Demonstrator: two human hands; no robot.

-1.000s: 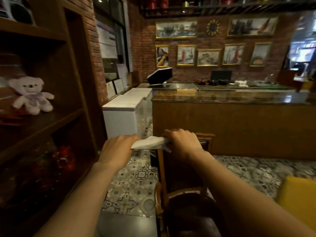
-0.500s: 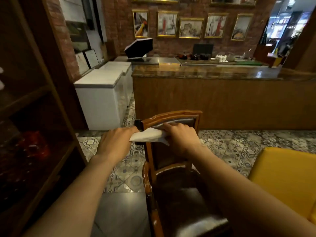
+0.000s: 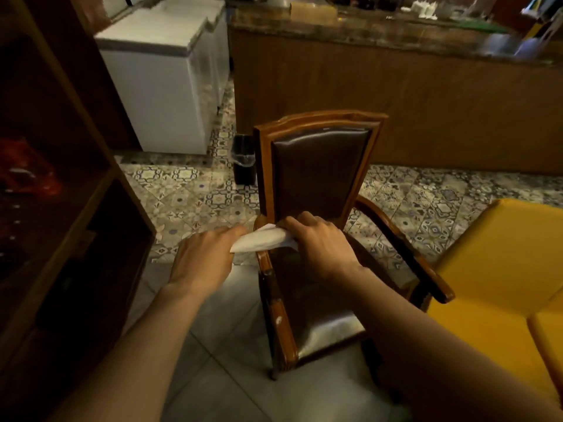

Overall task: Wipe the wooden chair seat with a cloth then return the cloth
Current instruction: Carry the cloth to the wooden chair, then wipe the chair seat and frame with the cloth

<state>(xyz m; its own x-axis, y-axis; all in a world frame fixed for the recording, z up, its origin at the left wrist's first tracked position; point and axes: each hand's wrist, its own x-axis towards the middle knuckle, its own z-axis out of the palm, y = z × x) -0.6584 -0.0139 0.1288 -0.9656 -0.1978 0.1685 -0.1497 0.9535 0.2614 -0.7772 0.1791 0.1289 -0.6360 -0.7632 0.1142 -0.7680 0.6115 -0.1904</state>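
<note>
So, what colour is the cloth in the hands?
White. The cloth shows best in the head view, held between the left hand and right hand.

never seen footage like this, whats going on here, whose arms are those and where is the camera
There is no machine here. A person wears one wide-angle camera on the head, looking forward and down, so the two bare arms reaching in from the bottom are their own. The left hand and right hand each grip one end of a white cloth, holding it between them above the back of the chair seat. The chair has a wooden frame and dark, shiny padding, and stands on a tiled floor. Around it are a dark shelf on the left, a yellow seat on the right, a small black bin, white cabinets and a long counter behind.
</note>
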